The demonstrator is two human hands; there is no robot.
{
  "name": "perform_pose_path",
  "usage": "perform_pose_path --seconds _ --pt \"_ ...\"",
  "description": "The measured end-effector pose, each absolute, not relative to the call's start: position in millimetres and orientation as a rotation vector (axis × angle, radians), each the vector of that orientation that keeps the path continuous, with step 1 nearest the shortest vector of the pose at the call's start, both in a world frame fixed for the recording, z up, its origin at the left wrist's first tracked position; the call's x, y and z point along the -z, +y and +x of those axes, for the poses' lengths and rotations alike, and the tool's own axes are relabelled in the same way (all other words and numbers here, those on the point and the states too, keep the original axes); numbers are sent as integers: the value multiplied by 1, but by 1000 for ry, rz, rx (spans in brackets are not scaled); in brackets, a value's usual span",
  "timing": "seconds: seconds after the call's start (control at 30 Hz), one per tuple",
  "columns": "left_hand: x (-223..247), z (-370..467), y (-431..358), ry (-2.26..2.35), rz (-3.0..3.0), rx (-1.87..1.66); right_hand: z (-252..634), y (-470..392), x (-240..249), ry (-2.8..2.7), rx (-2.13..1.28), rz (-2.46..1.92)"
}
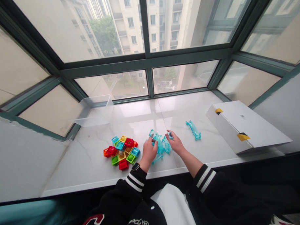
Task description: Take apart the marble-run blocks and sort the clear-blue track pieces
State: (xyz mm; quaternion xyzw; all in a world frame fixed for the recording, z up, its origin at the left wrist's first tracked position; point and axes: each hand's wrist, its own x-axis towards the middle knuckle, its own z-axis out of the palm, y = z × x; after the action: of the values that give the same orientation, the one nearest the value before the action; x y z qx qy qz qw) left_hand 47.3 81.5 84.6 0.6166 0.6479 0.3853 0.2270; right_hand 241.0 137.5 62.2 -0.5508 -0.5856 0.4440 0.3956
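Note:
My left hand (149, 151), with a dark watch on its wrist, is closed at the left side of a pile of translucent blue plastic pieces (161, 145). Its thumb and fingers pinch one blue piece from this pile. To the right of the pile, my right hand (176, 143) holds a small light-blue plastic piece (170, 135) between thumb and fingers. The exact shape of both held pieces is too small to make out. A longer translucent blue track-like piece (194, 130) lies alone, farther right on the white sill.
Left of my hands sits a heap of red, yellow, green, orange and blue plastic blocks (120, 146). A clear plastic bin (95, 111) stands at the back left. On the right is a white box (249, 125) with yellow-black tabs. Windows with green frames (148, 62) surround the marble-patterned sill (93, 173).

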Motion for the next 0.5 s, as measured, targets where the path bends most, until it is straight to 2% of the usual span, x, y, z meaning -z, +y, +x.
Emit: perform_pose_path --seconds 0.3,0.5 --pt "-72 38 76 2056 1752 -939 231 149 -44 -2011 -724 -1448" --pt "-75 34 74 2101 1788 -793 235 147 -33 -2053 -722 -1476"
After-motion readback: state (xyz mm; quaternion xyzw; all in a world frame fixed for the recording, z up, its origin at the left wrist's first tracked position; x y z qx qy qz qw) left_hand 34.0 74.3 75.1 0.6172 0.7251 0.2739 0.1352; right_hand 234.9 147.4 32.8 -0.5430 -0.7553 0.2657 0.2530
